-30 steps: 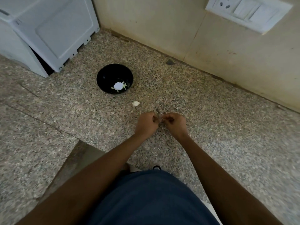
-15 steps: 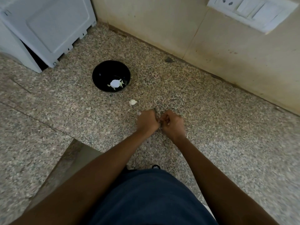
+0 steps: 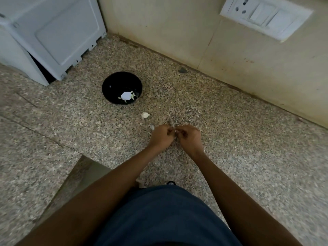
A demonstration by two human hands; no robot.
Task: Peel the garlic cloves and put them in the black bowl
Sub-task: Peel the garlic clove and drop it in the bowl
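On the counter (image 3: 230,139), left hand (image 3: 160,136) and right hand (image 3: 189,137) close together, fingers curled, maybe pinching a clove, too small to tell. Some white bits already in the bowl (image 3: 110,86). One more clove (image 3: 145,115) lying near, not yet peeled

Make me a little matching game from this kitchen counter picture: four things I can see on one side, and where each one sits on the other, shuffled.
Things:
1. black bowl
2. loose garlic clove
3. switch plate
4. white appliance

Places:
A. on the wall, upper right
B. on the counter between the bowl and the hands
C. in the far left corner of the counter
D. on the counter, just right of the appliance, with white pieces inside

Pairs: 1-D, 2-B, 3-A, 4-C
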